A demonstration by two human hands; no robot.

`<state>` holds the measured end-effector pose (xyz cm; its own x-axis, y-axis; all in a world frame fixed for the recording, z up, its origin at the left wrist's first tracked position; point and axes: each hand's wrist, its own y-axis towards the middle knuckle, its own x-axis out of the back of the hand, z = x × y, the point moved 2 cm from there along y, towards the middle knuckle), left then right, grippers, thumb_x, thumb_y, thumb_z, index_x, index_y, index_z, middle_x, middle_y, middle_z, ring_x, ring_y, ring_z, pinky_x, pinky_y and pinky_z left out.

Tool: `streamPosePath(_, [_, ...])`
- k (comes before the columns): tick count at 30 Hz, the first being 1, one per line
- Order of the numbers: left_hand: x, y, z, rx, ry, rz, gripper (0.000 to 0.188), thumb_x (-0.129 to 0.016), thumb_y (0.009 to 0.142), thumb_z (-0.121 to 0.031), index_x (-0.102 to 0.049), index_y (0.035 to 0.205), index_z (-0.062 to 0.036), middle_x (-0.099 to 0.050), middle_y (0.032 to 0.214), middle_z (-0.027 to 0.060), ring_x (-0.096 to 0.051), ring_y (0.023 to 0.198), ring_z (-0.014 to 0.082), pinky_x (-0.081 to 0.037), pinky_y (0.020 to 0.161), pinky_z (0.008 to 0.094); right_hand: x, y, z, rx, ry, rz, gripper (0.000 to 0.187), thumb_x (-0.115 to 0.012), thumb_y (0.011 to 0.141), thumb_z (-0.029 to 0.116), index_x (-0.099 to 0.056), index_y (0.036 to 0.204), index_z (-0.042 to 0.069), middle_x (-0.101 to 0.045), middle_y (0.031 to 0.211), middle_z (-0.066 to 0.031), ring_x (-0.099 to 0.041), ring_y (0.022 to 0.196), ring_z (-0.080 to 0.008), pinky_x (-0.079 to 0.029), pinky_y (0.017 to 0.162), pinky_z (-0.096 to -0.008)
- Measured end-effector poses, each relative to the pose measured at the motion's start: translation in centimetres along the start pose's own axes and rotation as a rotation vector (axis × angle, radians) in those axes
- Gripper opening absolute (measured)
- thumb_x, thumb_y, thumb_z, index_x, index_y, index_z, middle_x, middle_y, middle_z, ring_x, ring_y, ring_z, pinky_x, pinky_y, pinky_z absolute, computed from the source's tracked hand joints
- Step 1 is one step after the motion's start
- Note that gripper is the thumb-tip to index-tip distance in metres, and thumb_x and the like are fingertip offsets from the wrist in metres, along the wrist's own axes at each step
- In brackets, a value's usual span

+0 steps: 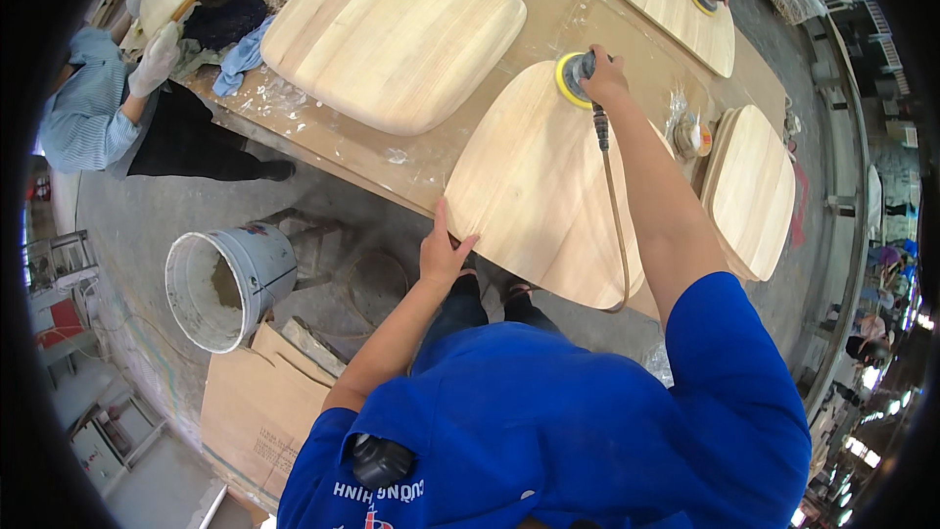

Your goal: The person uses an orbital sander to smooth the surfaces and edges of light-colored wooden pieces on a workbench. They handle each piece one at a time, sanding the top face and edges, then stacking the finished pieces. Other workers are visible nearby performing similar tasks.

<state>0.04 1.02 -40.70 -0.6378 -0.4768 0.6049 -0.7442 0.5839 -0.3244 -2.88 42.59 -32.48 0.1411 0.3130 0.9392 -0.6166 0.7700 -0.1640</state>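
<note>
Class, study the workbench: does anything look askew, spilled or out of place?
Yes. The wooden panel under the sander overhangs the bench edge, steadied by the left hand. Crumpled clear plastic and rags litter the bench's left side.

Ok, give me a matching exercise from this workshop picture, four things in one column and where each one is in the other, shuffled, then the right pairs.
Things:
1. right hand
2. left hand
3. white bucket
4. blue cloth

Places:
A. on the floor, lying on its side, left of the bench
B. on the near edge of the wooden seat panel
C. at the bench's left end, beside the big wooden panel
D. on the yellow-pad sander, at the seat panel's far end

Pairs: 1-D, 2-B, 3-A, 4-C
</note>
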Motion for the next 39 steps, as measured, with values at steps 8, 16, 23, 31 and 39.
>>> streamPosePath(8, [-1.4,0.8,1.9,-0.029,-0.370,0.038,0.102,-0.076,0.079,-0.022,-0.005,0.152,-0.0117,-0.068,0.078,0.0168,-0.066,0.066,0.0271,-0.052,0.064,0.0348,-2.2,-2.9,4.0,0.223,0.015,0.093,0.069,-0.077,0.073,0.014,-0.043,0.133,0.022,-0.042,0.127,-0.0200,-0.057,0.106,-0.0397,-0.050,0.090,-0.0436])
streamPosePath(16, [0.0,0.6,0.1,0.023,-0.348,0.107,0.099,-0.072,0.082,-0.018,-0.001,0.151,-0.0127,-0.067,0.084,0.0203,-0.066,0.065,0.0288,-0.056,0.056,0.0353,-1.4,-1.6,5.1,0.252,-0.001,-0.016,0.069,-0.076,0.074,0.013,-0.042,0.133,0.023,-0.044,0.124,-0.0190,-0.058,0.105,-0.0399,-0.050,0.089,-0.0448])
streamPosePath(23, [0.6,0.5,-0.5,0.050,-0.336,0.126,0.099,-0.071,0.083,-0.015,0.000,0.151,-0.0149,-0.067,0.086,0.0214,-0.066,0.062,0.0275,-0.055,0.047,0.0344,-3.1,-6.9,7.5,0.365,0.010,0.137,0.067,-0.074,0.075,0.011,-0.043,0.134,0.022,-0.044,0.123,-0.0197,-0.057,0.104,-0.0414,-0.051,0.088,-0.0449])
streamPosePath(31, [0.2,0.5,-0.1,0.022,-0.385,0.109,0.099,-0.071,0.082,-0.014,0.000,0.152,-0.0156,-0.067,0.089,0.0201,-0.066,0.067,0.0287,-0.055,0.054,0.0354,-4.9,-15.8,9.4,0.563,0.002,0.306,0.068,-0.072,0.074,0.007,-0.045,0.133,0.026,-0.042,0.126,-0.0187,-0.059,0.099,-0.0411,-0.052,0.085,-0.0443])
streamPosePath(39, [0.2,0.9,2.8,0.079,-0.533,0.076,0.073,-0.064,0.088,-0.016,-0.024,0.148,-0.0043,-0.068,0.086,0.0144,-0.065,0.072,0.0175,-0.051,0.067,0.0298,-3.7,-12.3,8.6,0.516,-0.023,0.262,0.068,-0.071,0.076,0.008,-0.043,0.135,0.026,-0.042,0.127,-0.0188,-0.059,0.100,-0.0395,-0.052,0.086,-0.0436])
